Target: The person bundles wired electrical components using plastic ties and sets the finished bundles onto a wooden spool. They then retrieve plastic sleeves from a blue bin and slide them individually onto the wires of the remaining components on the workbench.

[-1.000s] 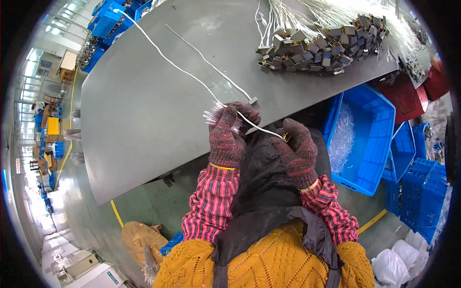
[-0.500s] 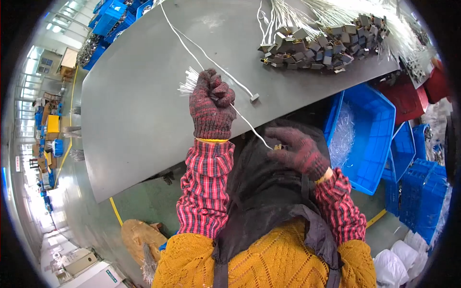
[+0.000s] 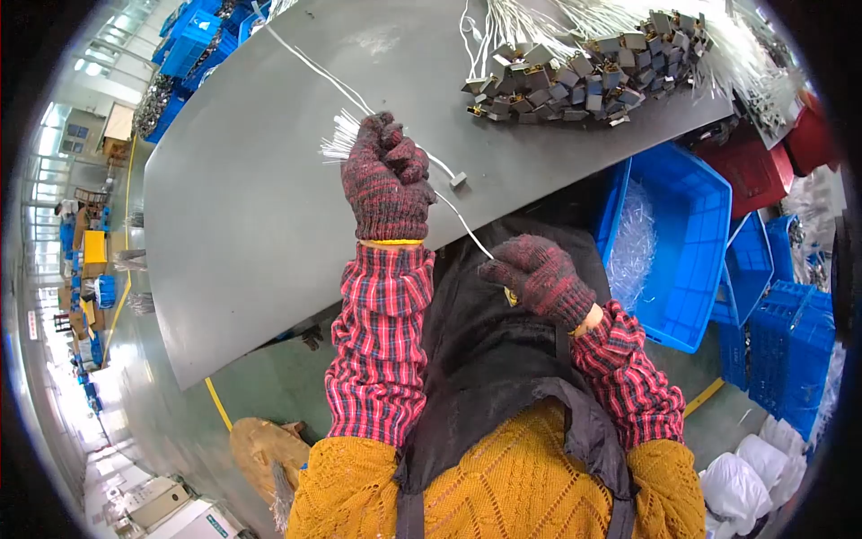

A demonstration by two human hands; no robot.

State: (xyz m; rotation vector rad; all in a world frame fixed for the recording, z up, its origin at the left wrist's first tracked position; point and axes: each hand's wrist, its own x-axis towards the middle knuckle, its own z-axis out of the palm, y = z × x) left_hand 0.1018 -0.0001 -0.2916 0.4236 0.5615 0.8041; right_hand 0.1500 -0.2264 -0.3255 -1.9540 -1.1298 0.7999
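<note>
My left hand (image 3: 388,180), in a dark red and black knitted glove, is closed over the grey table. A bunch of short white cable ends (image 3: 339,136) fans out of its far side. From this fist a white cable (image 3: 463,225) runs down to my right hand (image 3: 543,280), gloved alike and held over my black apron. Its fingers are pinched round the cable's lower end, with a bit of brass-coloured metal (image 3: 511,296) showing beneath them. Another cable lies past my left hand, and its small grey connector (image 3: 458,180) rests on the table.
A heap of grey metal-ended connectors (image 3: 593,85) with white cables lies at the table's (image 3: 242,225) far right. Beside the table stands a blue bin (image 3: 691,242) holding clear plastic scraps. Further right are a red container (image 3: 745,171) and blue crates (image 3: 790,350).
My right hand's fingers have closed over the cable end and its brass-coloured part, now mostly covered. The grey connector on the table has shifted closer to my left hand.
</note>
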